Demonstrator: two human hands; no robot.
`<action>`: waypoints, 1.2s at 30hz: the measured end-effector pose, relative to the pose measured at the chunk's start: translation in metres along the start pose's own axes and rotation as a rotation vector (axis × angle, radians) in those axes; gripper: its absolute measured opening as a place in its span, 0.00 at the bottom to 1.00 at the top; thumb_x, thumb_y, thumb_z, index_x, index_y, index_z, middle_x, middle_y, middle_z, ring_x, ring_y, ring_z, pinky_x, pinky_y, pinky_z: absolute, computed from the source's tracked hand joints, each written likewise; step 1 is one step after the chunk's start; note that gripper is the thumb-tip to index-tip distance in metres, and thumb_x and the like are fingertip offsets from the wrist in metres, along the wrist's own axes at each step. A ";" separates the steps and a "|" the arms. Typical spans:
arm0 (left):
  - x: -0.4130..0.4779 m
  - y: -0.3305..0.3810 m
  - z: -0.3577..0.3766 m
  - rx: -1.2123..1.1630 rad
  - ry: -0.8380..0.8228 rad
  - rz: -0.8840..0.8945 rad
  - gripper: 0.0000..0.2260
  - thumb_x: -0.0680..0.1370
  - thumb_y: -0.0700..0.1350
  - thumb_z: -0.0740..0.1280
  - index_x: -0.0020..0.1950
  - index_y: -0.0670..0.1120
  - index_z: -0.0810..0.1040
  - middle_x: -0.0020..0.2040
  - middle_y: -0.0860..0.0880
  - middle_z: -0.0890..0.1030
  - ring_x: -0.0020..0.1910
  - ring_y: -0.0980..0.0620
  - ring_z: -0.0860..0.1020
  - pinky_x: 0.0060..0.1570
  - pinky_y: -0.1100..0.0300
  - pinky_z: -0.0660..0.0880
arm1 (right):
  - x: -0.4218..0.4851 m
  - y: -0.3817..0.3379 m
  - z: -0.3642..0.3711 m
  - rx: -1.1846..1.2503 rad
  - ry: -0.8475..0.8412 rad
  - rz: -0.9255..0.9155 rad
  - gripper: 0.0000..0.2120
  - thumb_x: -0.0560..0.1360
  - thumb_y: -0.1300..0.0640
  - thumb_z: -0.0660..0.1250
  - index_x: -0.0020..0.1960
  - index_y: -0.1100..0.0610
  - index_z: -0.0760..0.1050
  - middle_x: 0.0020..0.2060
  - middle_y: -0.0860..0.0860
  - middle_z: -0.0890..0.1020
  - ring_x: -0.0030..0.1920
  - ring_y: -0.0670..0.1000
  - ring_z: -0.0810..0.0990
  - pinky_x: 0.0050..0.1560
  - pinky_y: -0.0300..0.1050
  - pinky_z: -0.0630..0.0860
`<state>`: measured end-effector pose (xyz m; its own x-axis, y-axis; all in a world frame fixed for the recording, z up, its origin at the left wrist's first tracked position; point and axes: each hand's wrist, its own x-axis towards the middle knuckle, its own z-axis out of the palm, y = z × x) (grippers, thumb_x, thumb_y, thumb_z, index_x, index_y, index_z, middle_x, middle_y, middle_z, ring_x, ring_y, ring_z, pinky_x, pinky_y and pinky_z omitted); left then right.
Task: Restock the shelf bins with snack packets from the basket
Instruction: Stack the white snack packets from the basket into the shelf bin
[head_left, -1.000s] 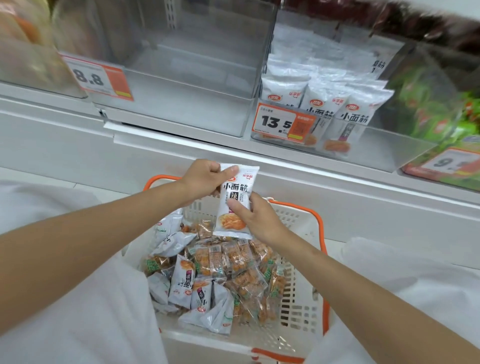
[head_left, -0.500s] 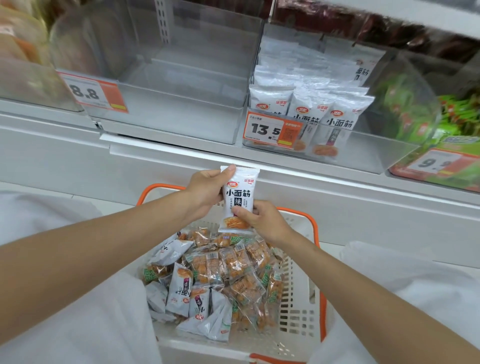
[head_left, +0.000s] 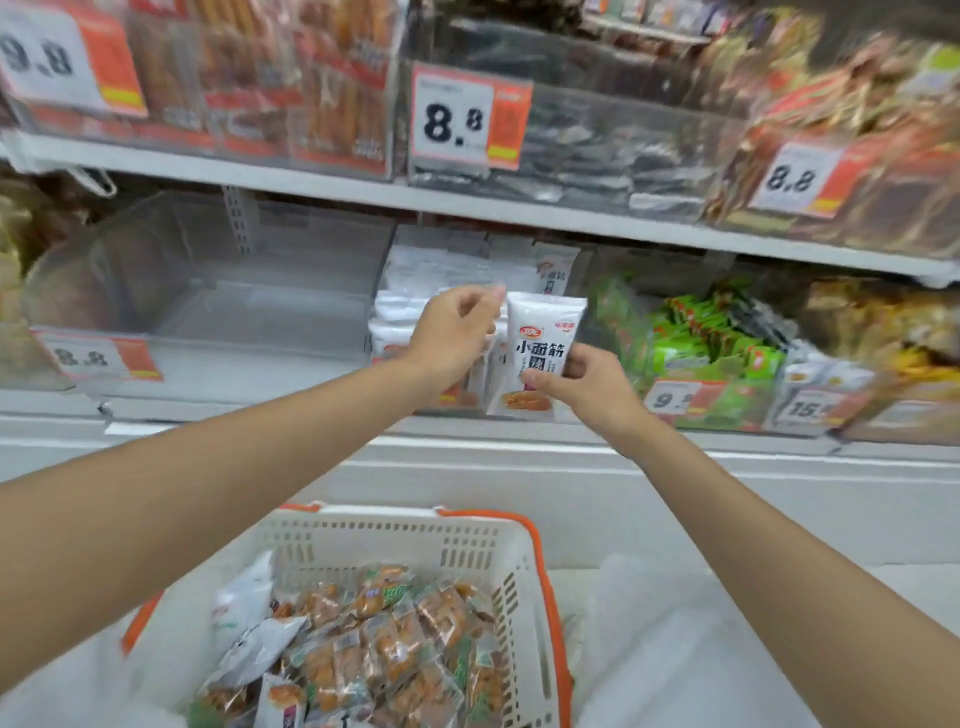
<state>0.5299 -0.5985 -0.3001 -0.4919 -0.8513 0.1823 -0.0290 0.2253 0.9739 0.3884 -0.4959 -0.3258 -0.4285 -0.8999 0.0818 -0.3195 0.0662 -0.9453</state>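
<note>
white plastic printed with black characters, the snack packet (head_left: 540, 332) stands upright, its long axis running twelve to six o'clock. the right hand (head_left: 589, 387) pinches its lower half from about four o'clock. the left hand (head_left: 454, 338) hovers just beside it at nine o'clock, fingers loosely curled and gripping nothing visible. the clear shelf bin (head_left: 387, 358) of matching packets (head_left: 415, 280) lies at twelve o'clock, directly behind the held packet, so the right hand looks best placed to push it forward. the basket (head_left: 395, 535) sits below at six o'clock.
</note>
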 end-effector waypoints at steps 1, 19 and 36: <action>0.010 0.005 0.004 0.059 0.007 0.043 0.12 0.81 0.50 0.63 0.53 0.43 0.80 0.48 0.48 0.82 0.50 0.47 0.81 0.53 0.52 0.78 | 0.006 -0.005 -0.012 0.023 0.047 -0.017 0.11 0.71 0.67 0.73 0.52 0.61 0.80 0.45 0.53 0.84 0.38 0.40 0.83 0.40 0.34 0.78; 0.163 -0.023 0.035 1.226 -0.365 0.055 0.27 0.83 0.61 0.49 0.80 0.53 0.53 0.80 0.48 0.54 0.78 0.46 0.55 0.76 0.49 0.52 | 0.206 0.073 -0.040 -0.217 0.280 0.277 0.17 0.75 0.57 0.72 0.60 0.64 0.75 0.56 0.56 0.81 0.56 0.54 0.80 0.59 0.52 0.76; 0.162 -0.032 0.036 1.299 -0.320 0.065 0.25 0.83 0.61 0.47 0.79 0.56 0.51 0.80 0.53 0.53 0.78 0.51 0.54 0.75 0.52 0.54 | 0.277 0.108 -0.016 -0.107 0.162 0.259 0.18 0.77 0.67 0.57 0.67 0.61 0.63 0.55 0.55 0.77 0.54 0.54 0.75 0.53 0.48 0.74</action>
<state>0.4198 -0.7270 -0.3061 -0.6997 -0.7144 0.0100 -0.7103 0.6970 0.0987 0.2210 -0.7313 -0.4003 -0.6336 -0.7671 -0.1002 -0.2650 0.3368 -0.9035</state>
